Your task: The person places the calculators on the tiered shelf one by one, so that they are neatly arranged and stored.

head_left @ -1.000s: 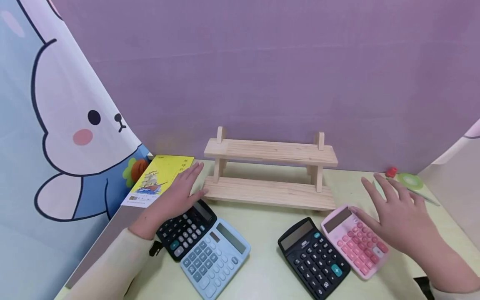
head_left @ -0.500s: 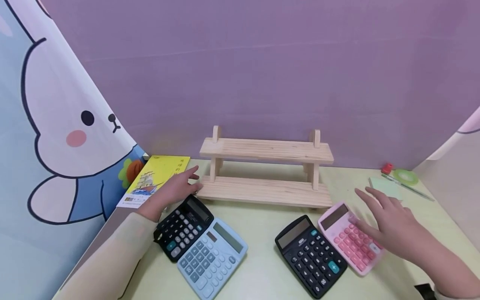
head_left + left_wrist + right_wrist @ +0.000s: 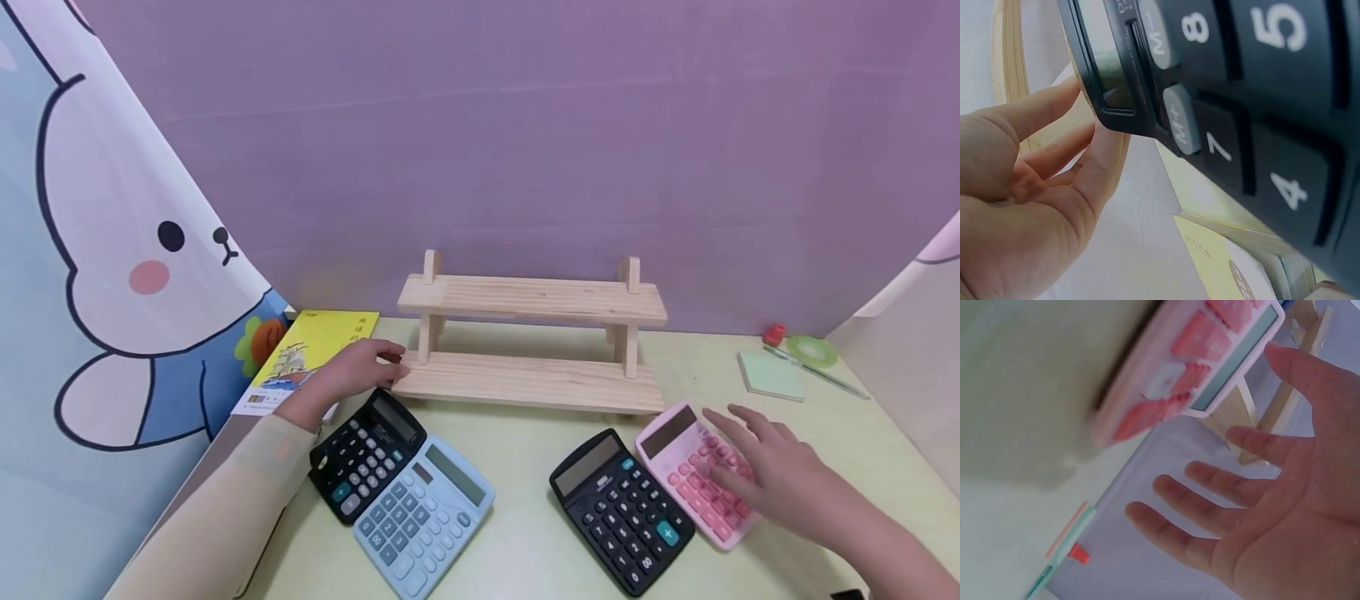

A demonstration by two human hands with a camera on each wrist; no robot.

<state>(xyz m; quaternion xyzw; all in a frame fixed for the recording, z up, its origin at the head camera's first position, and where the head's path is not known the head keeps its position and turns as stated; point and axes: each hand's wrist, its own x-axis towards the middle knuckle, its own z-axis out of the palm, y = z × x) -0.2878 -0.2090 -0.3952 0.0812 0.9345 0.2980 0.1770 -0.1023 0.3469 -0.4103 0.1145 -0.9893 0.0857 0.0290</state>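
With the left hand [image 3: 352, 377] loosely curled at a black calculator [image 3: 365, 454], the pink calculator [image 3: 693, 472] could be shoved away by the spread, empty right hand [image 3: 772, 475]

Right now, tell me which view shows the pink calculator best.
The head view: the pink calculator lies whole on the table, the right hand over its keys. The right wrist view catches only a blurred corner; the left wrist view misses it.

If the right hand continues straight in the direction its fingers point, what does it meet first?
Probably the pink calculator: the right hand hovers with its fingers spread just over the keys, though depth is unclear.
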